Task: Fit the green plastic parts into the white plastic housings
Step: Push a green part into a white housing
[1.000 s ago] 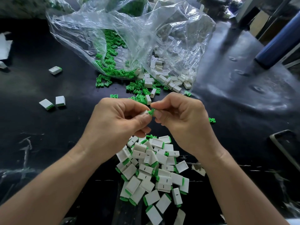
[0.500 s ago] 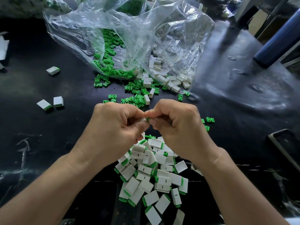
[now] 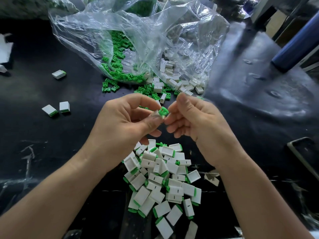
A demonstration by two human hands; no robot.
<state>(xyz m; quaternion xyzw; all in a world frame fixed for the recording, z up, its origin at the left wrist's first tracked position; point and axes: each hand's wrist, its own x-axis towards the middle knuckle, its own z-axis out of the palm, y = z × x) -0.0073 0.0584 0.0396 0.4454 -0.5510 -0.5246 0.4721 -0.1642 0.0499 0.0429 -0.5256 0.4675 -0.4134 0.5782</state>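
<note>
While the done pile (image 3: 162, 178) lies nearest, L hand (image 3: 124, 121) has its grip clamped on a green part (image 3: 163, 112) above it. R hand (image 3: 195, 121) grip is slack & empty, just beside. Keep part square, press straight; spare white housings (image 3: 172, 81) lie beyond, by bag (image 3: 138, 31).

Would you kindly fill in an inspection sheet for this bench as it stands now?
Surface: black tabletop, scuffed.
Job's things: green parts and white housings spill from a clear bag; assembled pile nearest the person.
Clutter: three assembled pieces lie apart at left; white paper at left edge.
Grips: left hand pinches a green-and-white piece; right hand beside it, contact unclear.
Cables: nothing seen.
Surroundings: blue cylinder and dark frame at right.
</note>
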